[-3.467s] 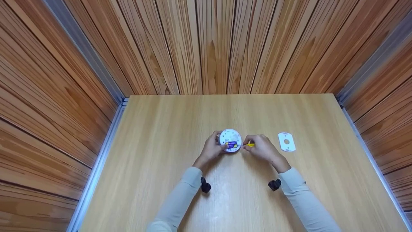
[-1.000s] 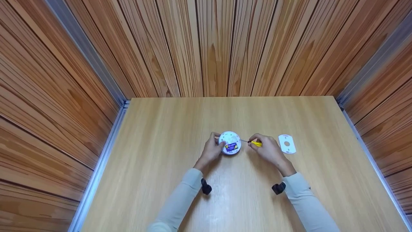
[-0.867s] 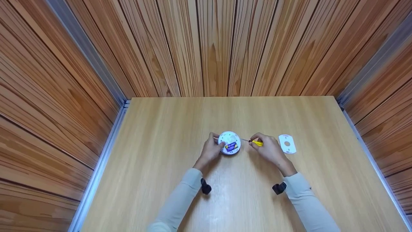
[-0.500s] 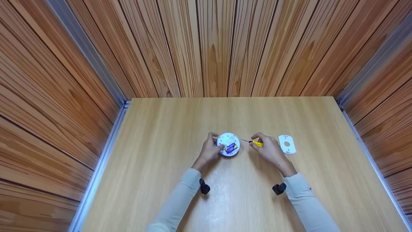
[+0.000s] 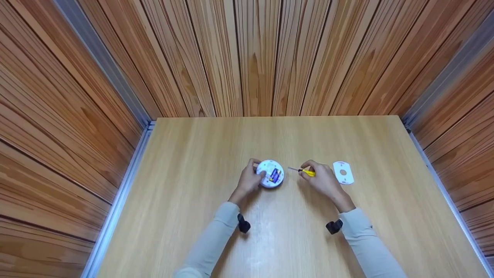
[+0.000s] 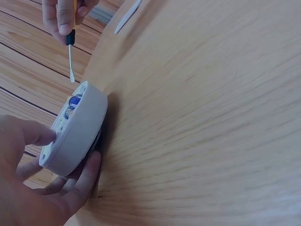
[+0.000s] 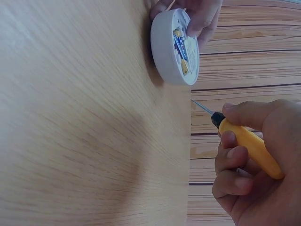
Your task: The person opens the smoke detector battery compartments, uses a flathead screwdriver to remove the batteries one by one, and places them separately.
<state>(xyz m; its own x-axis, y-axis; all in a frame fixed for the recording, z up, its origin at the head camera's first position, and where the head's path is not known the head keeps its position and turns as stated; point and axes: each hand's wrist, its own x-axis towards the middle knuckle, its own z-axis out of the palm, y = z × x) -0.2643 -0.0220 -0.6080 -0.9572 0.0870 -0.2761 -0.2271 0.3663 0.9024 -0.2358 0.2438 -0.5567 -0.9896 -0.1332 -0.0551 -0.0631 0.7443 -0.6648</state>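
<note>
My left hand (image 5: 249, 179) grips a round white battery-powered device (image 5: 269, 166) by its left edge. The thumb lies on its upper face, and other fingers reach underneath in the left wrist view. Blue-and-yellow batteries (image 5: 275, 175) sit side by side in a recess of that face, now slanting. A screwdriver (image 7: 251, 148) with a yellow handle and black collar is held in my right hand (image 5: 324, 181), thumb and fingers curled round the handle. Its bare metal tip points at the device from the right, with a small gap between them.
A flat white plate (image 5: 342, 178) with a round central hole lies on the wooden table (image 5: 200, 162), right of my right hand. Wood-plank walls (image 5: 254, 58) and metal rails (image 5: 115, 208) border the table.
The screwdriver tip has come away from the device, moving right. My left hand has shifted slightly left, and the device has turned, so its batteries slant more steeply.
</note>
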